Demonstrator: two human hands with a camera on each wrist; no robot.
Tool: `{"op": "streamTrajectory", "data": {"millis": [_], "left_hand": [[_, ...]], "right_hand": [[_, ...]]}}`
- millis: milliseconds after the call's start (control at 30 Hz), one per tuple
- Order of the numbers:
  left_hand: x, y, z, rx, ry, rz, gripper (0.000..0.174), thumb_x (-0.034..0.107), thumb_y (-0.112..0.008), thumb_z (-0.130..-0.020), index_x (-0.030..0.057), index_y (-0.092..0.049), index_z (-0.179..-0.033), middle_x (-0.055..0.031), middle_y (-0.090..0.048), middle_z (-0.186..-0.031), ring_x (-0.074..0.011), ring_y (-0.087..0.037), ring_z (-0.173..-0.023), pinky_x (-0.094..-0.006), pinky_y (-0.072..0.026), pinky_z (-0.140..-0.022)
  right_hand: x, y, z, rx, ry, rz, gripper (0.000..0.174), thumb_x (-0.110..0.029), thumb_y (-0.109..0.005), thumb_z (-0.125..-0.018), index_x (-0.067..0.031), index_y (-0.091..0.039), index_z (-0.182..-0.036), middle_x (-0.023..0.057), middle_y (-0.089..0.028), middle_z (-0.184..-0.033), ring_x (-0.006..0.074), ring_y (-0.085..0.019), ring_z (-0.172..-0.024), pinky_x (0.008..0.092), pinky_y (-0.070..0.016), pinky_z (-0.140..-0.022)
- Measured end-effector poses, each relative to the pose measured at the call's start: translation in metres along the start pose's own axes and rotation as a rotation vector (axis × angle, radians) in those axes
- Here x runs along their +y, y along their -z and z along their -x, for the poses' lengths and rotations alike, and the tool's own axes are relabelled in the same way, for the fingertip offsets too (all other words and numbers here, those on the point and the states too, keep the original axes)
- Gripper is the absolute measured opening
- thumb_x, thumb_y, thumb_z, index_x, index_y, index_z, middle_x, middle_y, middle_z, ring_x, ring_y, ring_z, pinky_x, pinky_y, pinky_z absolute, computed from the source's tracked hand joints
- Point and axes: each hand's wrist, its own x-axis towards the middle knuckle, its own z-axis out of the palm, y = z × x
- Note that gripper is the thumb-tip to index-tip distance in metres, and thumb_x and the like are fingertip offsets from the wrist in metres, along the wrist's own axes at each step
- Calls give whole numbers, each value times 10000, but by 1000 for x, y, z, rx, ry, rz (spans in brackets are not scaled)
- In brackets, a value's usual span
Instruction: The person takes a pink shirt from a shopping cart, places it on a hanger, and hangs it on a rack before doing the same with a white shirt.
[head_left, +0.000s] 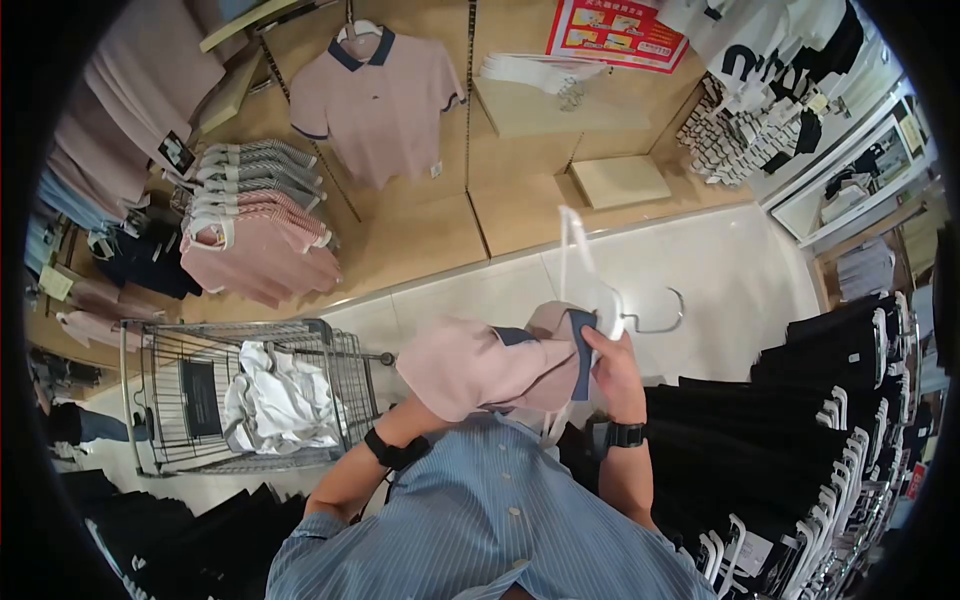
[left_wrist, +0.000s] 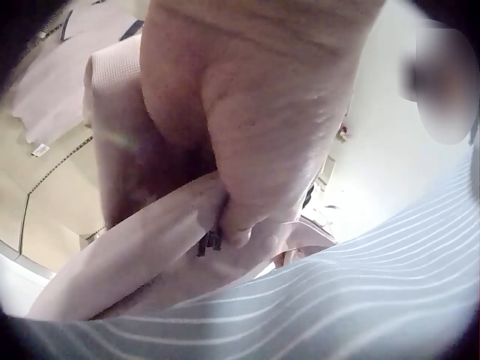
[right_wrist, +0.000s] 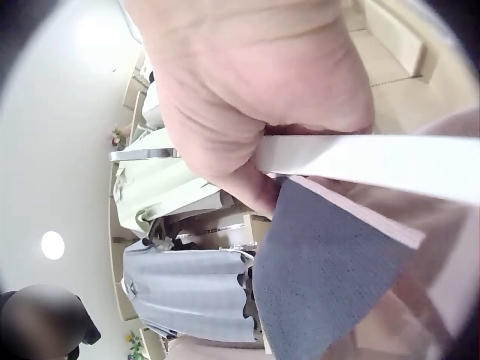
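Observation:
A pink polo shirt (head_left: 470,365) with a navy collar (head_left: 582,352) is bunched up in front of the person's chest. My right hand (head_left: 622,378) grips a white clothes hanger (head_left: 606,312) beside the collar, its metal hook (head_left: 668,312) pointing right. In the right wrist view the fingers curl round the hanger's white bar, with the dark collar right under the thumb. Pink fabric covers my left hand in the head view. The left wrist view shows that left hand (left_wrist: 255,112) holding the shirt, thumb pressed on the cloth near a small dark detail.
A wire shopping cart (head_left: 330,375) with a crumpled white garment (head_left: 280,400) stands at the left. Ahead, a wooden display wall holds a hung pink polo (head_left: 385,110) and folded-over pink tops (head_left: 260,255). Black garments (head_left: 760,450) on white hangers line the right side.

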Motion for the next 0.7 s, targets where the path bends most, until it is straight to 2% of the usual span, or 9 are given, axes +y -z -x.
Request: {"op": "streamTrajectory", "data": {"millis": [33, 133, 200, 267, 367, 467, 567, 667, 700], "left_hand": [[-10, 8, -2, -1, 1, 4, 405, 152, -612, -875, 46, -548, -1261, -157, -562, -1213, -327, -529, -1143, -389, -407, -986], [-39, 27, -11, -26, -73, 70, 389, 149, -639, -857, 34, -553, -1218, -163, -575, -1179, -337, -525, -1121, -398, -407, -969], [-63, 35, -16, -66, -73, 153, 379, 159, -657, -854, 26, -559, -1195, -167, -584, -1165, -344, -532, -1100, -403, -416, -950], [-97, 37, -15, -123, -6, 255, 371, 180, -663, -867, 24, -567, -1190, -174, -588, -1169, -348, -549, -1078, -404, -433, -929], [-154, 36, 12, -243, 262, 600, 396, 231, -675, -879, 28, -574, -1202, -167, -589, -1213, -305, -582, -1054, -392, -448, -924], [-190, 66, 0, -984, 666, 104, 632, 404, -681, -851, 6, -503, -1309, -170, -580, -1250, -291, -572, -1113, -376, -456, -936], [-232, 63, 37, -295, 798, 418, 757, 551, -619, -854, 2, -458, -1350, -176, -537, -1316, -283, -552, -1143, -363, -469, -883], [-215, 106, 0, -83, 852, 816, 719, 421, -611, -914, -47, -356, -1396, -187, -486, -1361, -290, -503, -1226, -354, -426, -999], [-222, 101, -9, -53, 840, 922, 751, 398, -663, -881, -25, -341, -1411, -169, -444, -1393, -286, -475, -1245, -375, -410, -1017]], "right_hand": [[-1, -14, -9, 39, 26, 49, 383, -42, -669, -810, -38, -542, -1171, 47, -626, -1044, 148, -609, -956, 299, -496, -817], [-15, -29, -20, -28, 176, 63, 407, -17, -658, -799, -43, -520, -1181, 36, -600, -1059, 134, -589, -994, 280, -473, -826], [-25, -55, -25, -16, 197, 101, 432, -35, -710, -755, -51, -514, -1140, 8, -552, -1020, 116, -548, -951, 258, -433, -800], [-27, -70, -32, -79, 240, 166, 452, -70, -766, -729, -47, -527, -1112, 6, -540, -1015, 118, -524, -929, 256, -419, -796], [-34, -100, -41, -180, 266, 319, 452, -86, -782, -700, -62, -512, -1062, -7, -510, -957, 107, -491, -868, 248, -392, -741], [-41, -133, -49, -259, 228, 454, 446, -111, -812, -675, -56, -519, -1007, 4, -527, -937, 117, -489, -860, 266, -398, -741], [-44, -160, -64, -401, 235, 588, 411, -115, -809, -731, -35, -542, -1032, 31, -550, -953, 140, -509, -873, 280, -420, -765], [-49, -197, -77, -619, 257, 808, 403, -141, -774, -784, -29, -532, -1085, 56, -541, -977, 150, -523, -872, 277, -421, -753], [-43, -202, -84, -693, 286, 883, 407, -154, -740, -821, -19, -512, -1131, 78, -533, -1000, 168, -538, -876, 288, -431, -744]]}}
